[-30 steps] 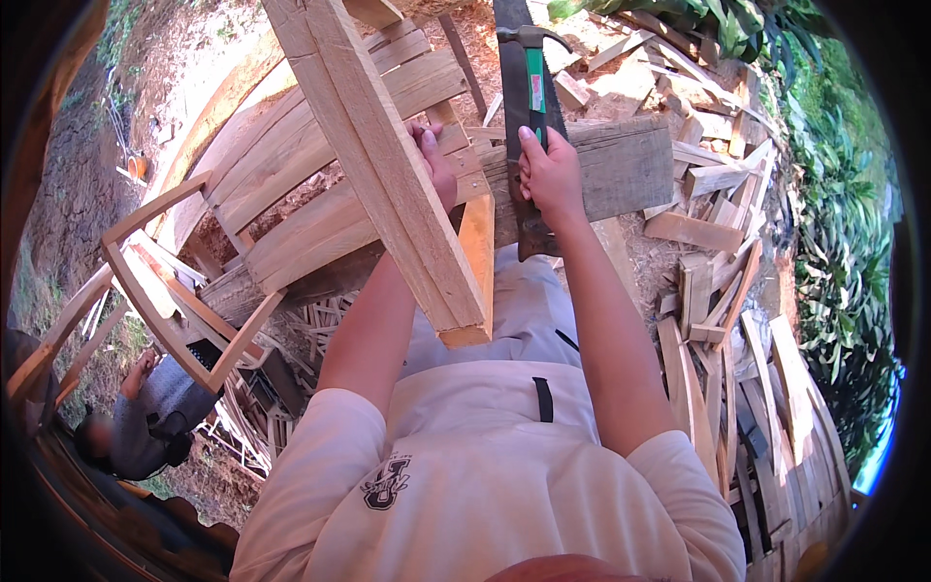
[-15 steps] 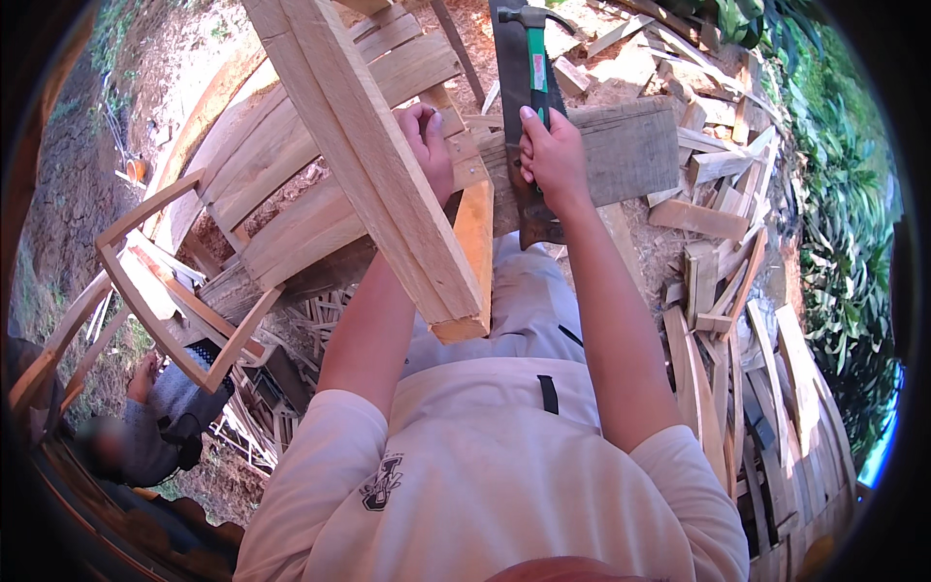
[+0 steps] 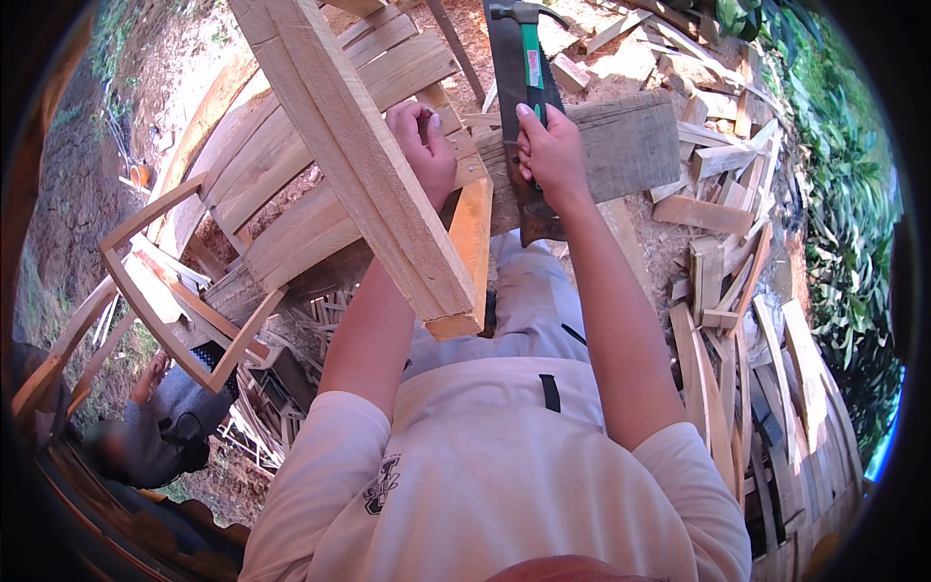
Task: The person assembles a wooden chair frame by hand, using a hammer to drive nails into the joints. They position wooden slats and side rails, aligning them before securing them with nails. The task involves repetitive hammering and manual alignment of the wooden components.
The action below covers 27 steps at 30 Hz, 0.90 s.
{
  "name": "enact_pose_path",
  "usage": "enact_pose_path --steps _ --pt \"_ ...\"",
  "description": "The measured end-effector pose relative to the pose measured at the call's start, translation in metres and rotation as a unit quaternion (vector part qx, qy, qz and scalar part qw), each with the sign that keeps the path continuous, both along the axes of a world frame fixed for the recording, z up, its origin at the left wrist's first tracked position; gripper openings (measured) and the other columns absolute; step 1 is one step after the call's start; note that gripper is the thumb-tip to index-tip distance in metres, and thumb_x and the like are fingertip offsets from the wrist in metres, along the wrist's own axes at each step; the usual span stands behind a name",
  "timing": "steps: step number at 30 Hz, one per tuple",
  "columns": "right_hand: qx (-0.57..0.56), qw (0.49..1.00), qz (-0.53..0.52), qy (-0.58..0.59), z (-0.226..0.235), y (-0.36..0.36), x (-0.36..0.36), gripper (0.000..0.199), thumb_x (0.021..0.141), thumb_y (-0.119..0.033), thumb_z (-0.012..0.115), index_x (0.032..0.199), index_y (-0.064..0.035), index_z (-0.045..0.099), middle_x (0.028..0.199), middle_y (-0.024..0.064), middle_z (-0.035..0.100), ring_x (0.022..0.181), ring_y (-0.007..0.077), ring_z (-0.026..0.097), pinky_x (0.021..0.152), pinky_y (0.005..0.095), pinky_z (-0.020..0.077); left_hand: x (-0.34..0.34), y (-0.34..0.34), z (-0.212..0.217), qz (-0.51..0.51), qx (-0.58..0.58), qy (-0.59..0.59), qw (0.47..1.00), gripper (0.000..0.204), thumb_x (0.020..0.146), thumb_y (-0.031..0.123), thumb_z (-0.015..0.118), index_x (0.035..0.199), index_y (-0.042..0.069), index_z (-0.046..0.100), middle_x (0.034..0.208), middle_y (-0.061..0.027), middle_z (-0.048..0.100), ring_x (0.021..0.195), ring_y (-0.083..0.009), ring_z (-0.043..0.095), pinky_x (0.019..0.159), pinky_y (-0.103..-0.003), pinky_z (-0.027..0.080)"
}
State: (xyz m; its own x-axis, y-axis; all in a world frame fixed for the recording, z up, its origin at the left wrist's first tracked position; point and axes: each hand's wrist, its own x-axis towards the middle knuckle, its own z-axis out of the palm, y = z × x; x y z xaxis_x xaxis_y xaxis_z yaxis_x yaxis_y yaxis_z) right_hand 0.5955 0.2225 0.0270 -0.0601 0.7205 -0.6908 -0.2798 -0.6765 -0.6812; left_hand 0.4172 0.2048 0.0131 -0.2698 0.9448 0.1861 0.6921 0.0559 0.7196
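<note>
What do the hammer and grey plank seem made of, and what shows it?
Hammer: head probably steel, smooth and dull grey; handle likely rubber or plastic, green and black without grain.
Grey plank: weathered, apparently unfinished wood, by its visible grain.

The person wears a loose off-white T-shirt (image 3: 524,466), softly creased across the front. Its left sleeve (image 3: 335,441) and right sleeve (image 3: 693,475) are short and pale like the rest of the shirt. A bold black print (image 3: 383,485) marks the left side of the chest; its finer detail is too small to make out. A short, narrow black strip (image 3: 551,392) shows close to the hem (image 3: 480,366), right of the middle. The trousers (image 3: 538,286) are whitish too, wrinkled, with a thin dark slanting mark (image 3: 573,334) on the right side. The left hand (image 3: 429,167) and right hand (image 3: 559,163) are bare.
</note>
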Motion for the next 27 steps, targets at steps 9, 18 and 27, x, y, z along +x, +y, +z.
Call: enact_pose_path --steps 9,18,27 --pt "-0.003 1.0 0.004 0.003 0.0 0.0 0.001 0.027 0.106 -0.026 0.059 0.087 -0.0104 0.049 0.062 -0.0043 0.045 0.043 0.0051 0.038 0.04 0.0253 0.0334 -0.001 0.0 0.002 0.001 0.002 -0.032 0.999 0.013 0.09 0.005 0.067 0.101 0.003 0.062 0.095 -0.01 0.063 0.09 -0.0274 0.061 0.083 -0.041 0.049" --pt "0.026 0.981 0.127 -0.142 0.045 -0.002 0.014 0.029 0.107 -0.029 0.058 0.085 -0.011 0.05 0.063 -0.0049 0.045 0.047 0.0048 0.04 0.041 0.0249 0.0335 -0.005 -0.011 -0.015 0.004 -0.015 -0.098 0.995 0.012 0.092 0.005 0.066 0.103 0.002 0.062 0.097 -0.012 0.063 0.091 -0.0301 0.06 0.085 -0.042 0.048" --pt "0.094 0.867 0.362 -0.329 0.149 0.003 0.022 0.025 0.102 -0.018 0.059 0.116 0.0023 0.063 0.072 0.0096 0.062 0.067 0.0158 0.06 0.064 0.0363 0.0476 -0.006 -0.003 0.0 0.041 0.013 -0.11 0.993 0.011 0.085 0.008 0.07 0.093 0.007 0.063 0.101 -0.0075 0.067 0.098 -0.0311 0.062 0.088 -0.044 0.05"
